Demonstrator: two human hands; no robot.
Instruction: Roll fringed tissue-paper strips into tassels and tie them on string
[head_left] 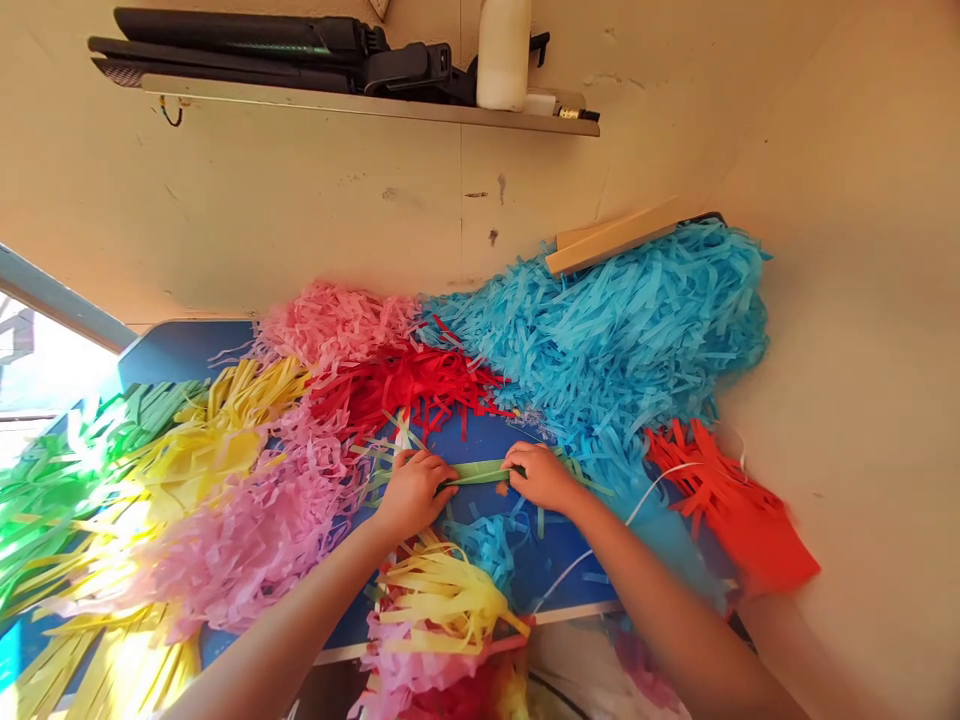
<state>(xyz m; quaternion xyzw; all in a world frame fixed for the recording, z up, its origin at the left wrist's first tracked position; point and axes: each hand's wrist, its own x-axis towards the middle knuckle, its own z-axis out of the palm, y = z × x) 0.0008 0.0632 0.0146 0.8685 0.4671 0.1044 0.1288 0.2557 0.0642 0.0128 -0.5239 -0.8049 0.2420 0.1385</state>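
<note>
Between my two hands runs a flattened length of light green tissue paper with fringed strips at both ends. My left hand pinches its left part, and my right hand grips its right part with curled fingers. Under the paper lies the blue table. Just below my hands are a small heap of blue paper strips and a yellow fringed bundle, which lies over pink fringe at the table's front edge.
A big light blue fringe pile fills the back right, with wooden pieces on top. Red fringe, pink fringe, lilac fringe, yellow fringe and green fringe spread leftward. A white cord passes by my right arm. Above is a wall shelf.
</note>
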